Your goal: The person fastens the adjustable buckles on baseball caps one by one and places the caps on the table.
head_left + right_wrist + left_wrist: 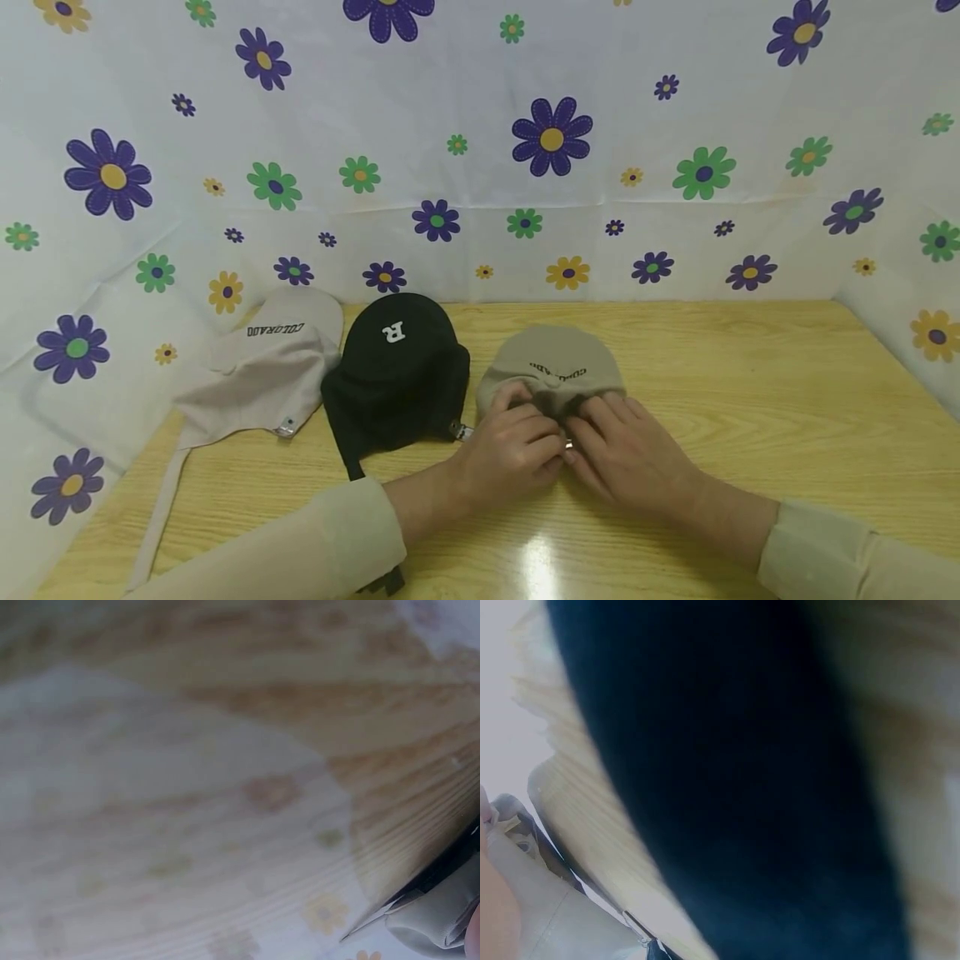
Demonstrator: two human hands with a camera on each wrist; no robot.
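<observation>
A tan cap (551, 346) with dark lettering lies on the table, its crown toward the back wall. My left hand (513, 446) grips its near edge with curled fingers, the index finger raised against the fabric. From the other side my right hand (633, 450) holds the same edge, fingers over the cloth and thumb below. A small shiny metal piece (569, 444) shows between the two hands. The hands hide most of the cap's near side. In the right wrist view only a corner of the cap (431, 922) appears.
Left of the hands lies a black cap (397, 375) with a white R, its strap running under my left forearm. Farther left is a pale cap (262, 375) with a long strap hanging toward the front. A flowered cloth (480, 83) stands behind the wooden table (750, 375).
</observation>
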